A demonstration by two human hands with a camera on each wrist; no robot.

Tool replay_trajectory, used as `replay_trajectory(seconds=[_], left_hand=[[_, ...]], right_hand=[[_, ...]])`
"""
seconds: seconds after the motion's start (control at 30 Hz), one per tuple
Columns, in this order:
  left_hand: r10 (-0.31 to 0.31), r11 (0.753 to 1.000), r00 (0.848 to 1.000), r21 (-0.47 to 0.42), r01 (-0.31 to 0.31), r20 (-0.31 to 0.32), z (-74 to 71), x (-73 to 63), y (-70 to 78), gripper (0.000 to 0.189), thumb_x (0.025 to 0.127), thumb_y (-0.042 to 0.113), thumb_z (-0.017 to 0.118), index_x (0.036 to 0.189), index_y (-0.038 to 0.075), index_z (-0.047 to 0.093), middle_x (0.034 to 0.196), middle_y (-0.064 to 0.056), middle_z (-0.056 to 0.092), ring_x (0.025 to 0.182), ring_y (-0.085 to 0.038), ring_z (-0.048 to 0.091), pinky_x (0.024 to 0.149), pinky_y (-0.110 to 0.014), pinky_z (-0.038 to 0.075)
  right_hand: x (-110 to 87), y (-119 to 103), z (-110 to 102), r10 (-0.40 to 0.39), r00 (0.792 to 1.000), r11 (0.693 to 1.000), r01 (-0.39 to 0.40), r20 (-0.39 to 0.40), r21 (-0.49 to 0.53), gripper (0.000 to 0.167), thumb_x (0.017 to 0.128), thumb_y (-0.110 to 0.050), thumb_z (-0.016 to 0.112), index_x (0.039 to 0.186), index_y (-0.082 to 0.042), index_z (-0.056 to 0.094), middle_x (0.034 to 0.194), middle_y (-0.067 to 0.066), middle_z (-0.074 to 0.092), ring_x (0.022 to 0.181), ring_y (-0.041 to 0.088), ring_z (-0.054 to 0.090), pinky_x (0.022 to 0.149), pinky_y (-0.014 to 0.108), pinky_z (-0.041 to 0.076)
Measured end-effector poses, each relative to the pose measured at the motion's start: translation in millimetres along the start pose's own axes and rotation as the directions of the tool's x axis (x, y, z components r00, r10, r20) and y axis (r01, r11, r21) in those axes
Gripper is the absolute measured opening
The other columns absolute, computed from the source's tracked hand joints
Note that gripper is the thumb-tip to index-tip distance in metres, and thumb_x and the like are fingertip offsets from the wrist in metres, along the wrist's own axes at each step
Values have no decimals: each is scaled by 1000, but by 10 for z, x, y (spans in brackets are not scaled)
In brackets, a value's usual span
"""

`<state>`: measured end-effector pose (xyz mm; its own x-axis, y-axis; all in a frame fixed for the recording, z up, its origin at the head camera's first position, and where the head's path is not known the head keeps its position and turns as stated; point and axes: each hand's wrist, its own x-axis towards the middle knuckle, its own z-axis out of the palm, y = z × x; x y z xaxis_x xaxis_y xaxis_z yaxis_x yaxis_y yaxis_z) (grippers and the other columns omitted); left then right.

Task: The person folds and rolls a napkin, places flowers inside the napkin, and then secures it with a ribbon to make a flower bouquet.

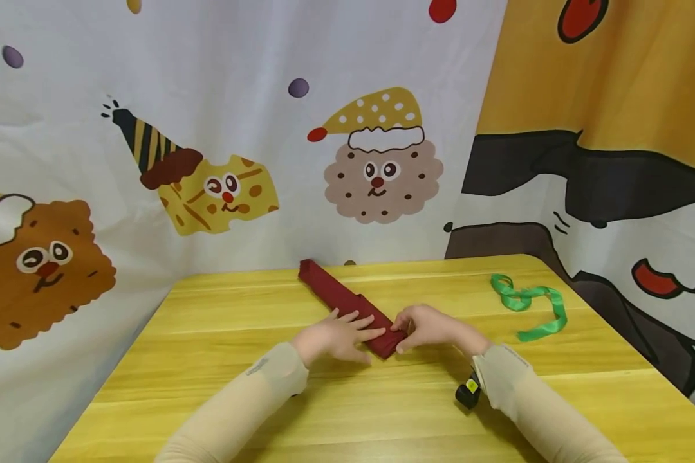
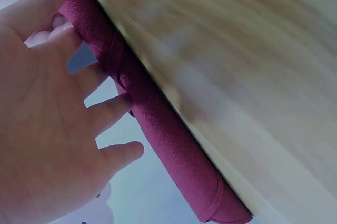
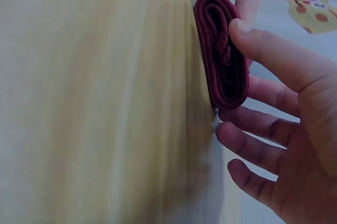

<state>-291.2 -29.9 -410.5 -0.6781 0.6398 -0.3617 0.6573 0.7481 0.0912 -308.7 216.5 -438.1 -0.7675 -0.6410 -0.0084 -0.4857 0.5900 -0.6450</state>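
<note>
A dark red cloth (image 1: 331, 289), rolled into a long flattened tube, lies slantwise on the wooden table. My left hand (image 1: 343, 335) rests on its nearer half with fingers spread and fairly straight, as the left wrist view of that hand (image 2: 47, 113) also shows. At the roll's near end, my right hand (image 1: 430, 325) pinches the cloth between thumb and fingers. The right wrist view looks into that end of the rolled cloth (image 3: 209, 68), where the coiled layers show. There the right thumb (image 3: 258, 42) touches one side and fingers lie at the other side and below.
A curled green ribbon (image 1: 541, 292) lies on the table (image 1: 220, 321) to the right of the hands. A curtain (image 1: 255, 83) printed with cartoon figures hangs behind the table and along its sides. A small black device (image 1: 468, 393) hangs at the right wrist.
</note>
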Motion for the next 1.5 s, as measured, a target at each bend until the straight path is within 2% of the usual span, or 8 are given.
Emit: replay_trajectory(seconds=[0.23,0.4,0.6,0.73,0.9,1.0,1.2,1.5], left_hand=[[40,999,999,13,-40,3,6,-98,9,67,93,59,51,152,44,23,159,9,15,146,-25,13,114,-54,8],[69,998,998,14,-69,0,19,-184,12,66,94,57,53,152,42,25,159,7,17,146,-27,15,114,-55,10],[119,993,993,29,-119,-4,109,-356,-16,68,93,56,53,153,40,25,159,6,19,145,-28,16,113,-56,13],[148,989,989,11,-147,-24,155,-455,-22,68,93,57,53,153,39,26,159,6,19,145,-30,14,112,-58,13],[148,989,988,-2,-149,-47,182,-553,-18,66,93,56,53,152,39,28,159,6,19,143,-45,10,112,-58,12],[137,991,989,-2,-137,-60,198,-595,-14,65,93,56,54,151,40,29,159,5,21,140,-51,13,112,-58,13],[123,992,990,-12,-124,-73,236,-609,-15,66,92,57,54,151,42,28,159,6,21,140,-49,18,112,-58,13],[153,984,986,-84,-159,-67,293,-643,-40,65,93,58,53,151,43,28,159,9,17,142,-45,14,112,-59,13]], right_hand=[[-57,-187,65,-41,999,990,39,-9,-137,38,72,-30,86,98,-8,68,82,-6,65,70,5,58,65,26,50],[-61,-299,160,-70,997,967,57,-44,-249,38,67,-34,89,89,-13,66,70,-10,57,61,2,49,56,23,44],[-55,-463,326,-111,993,932,94,-29,-350,40,65,-41,87,83,-18,60,62,-13,49,55,0,41,49,21,37],[-69,-558,394,-113,993,930,98,-22,-355,37,65,-37,86,81,-19,57,60,-15,47,54,0,40,48,20,36],[-89,-623,454,-95,995,943,81,-31,-322,34,67,-32,85,82,-18,58,60,-14,47,54,0,40,48,20,36],[-87,-647,491,-86,995,945,68,-41,-321,32,68,-30,84,83,-18,58,60,-13,46,54,1,39,48,21,36],[-92,-674,505,-73,997,947,57,-40,-316,28,71,-24,82,84,-16,59,62,-12,47,55,1,40,49,21,37],[-159,-716,503,-103,994,951,93,-19,-294,25,74,-19,82,86,-16,60,62,-12,47,55,1,42,50,20,39]])
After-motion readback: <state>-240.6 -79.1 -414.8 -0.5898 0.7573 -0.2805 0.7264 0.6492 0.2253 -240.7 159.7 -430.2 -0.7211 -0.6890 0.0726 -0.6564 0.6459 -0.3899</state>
